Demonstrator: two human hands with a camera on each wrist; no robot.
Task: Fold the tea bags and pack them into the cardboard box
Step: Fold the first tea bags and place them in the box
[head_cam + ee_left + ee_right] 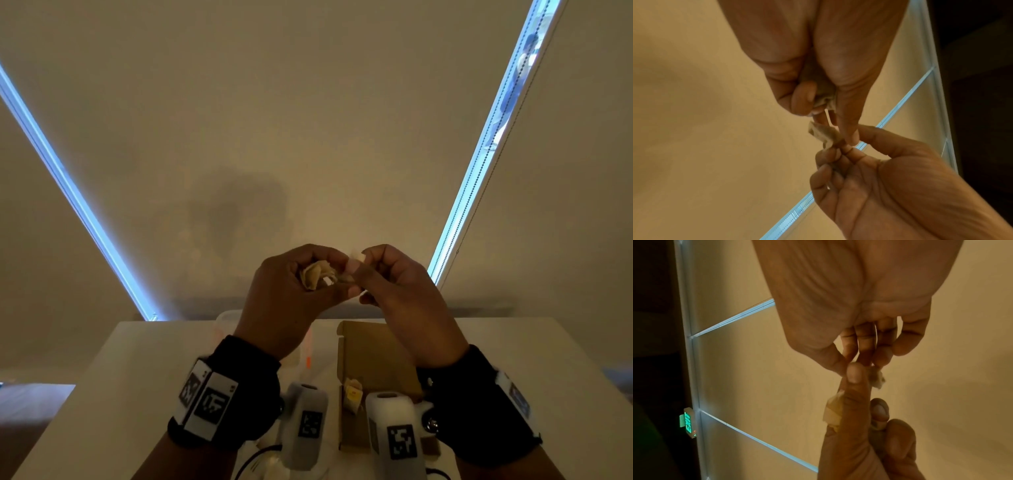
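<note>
While both hands were raised above the cardboard box (375,353), the left hand (291,294) gripped a crumpled tea bag (317,274) and the right hand (400,291) pinched its end.

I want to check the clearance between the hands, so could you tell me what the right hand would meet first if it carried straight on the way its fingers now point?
The right hand points toward the left hand; it would probably meet the tea bag held there, or the left fingertips.
</note>
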